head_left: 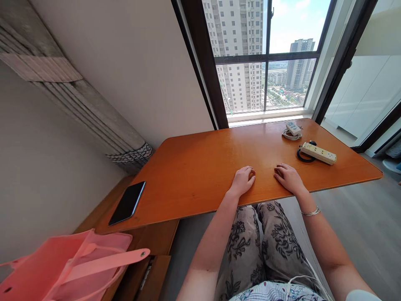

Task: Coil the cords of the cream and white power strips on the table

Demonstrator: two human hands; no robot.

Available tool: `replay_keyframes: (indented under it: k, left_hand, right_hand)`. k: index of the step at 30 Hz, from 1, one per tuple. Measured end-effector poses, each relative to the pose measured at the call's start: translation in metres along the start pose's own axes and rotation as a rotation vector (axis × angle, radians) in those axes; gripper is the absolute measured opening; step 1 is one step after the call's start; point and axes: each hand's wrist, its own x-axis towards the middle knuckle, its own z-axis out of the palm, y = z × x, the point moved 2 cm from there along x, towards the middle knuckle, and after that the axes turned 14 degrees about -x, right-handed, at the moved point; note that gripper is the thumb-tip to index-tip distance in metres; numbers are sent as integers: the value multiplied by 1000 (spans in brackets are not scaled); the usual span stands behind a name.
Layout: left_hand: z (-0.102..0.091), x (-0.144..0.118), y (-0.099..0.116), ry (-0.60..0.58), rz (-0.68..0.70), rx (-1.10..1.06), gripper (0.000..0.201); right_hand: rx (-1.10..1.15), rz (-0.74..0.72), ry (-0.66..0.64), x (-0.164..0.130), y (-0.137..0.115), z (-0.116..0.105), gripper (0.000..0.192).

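Observation:
My left hand (pixel 243 180) rests on the orange-brown wooden table (pixel 194 167) near its front edge, fingers loosely bent and thumb apart, holding nothing. To its right, my right hand (pixel 288 177) lies on the same tabletop with relaxed, slightly spread fingers and a bracelet (pixel 310 212) at the wrist. A cream power strip (pixel 318 153) with a coiled black cord is the nearest object to my right hand, beyond it to the right. Behind that strip sits a white power strip (pixel 293 128) with a coiled white cable. Neither hand touches them.
A dark-screened tablet (pixel 128 203) lies at the table's left end. Below it, a pink plastic basket (pixel 69 267) with a handle stands on a wooden cabinet (pixel 156 242). A window (pixel 266 58) is beyond the far edge, and a gathered grey curtain (pixel 103 121) hangs at left.

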Motion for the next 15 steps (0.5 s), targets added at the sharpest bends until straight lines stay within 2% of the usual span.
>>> replay_keyframes:
  k: [15]
  left_hand:
    - [0,0,-2,-4,0,-3,16]
  right_hand:
    - [-3,2,-4,0,1,1,28]
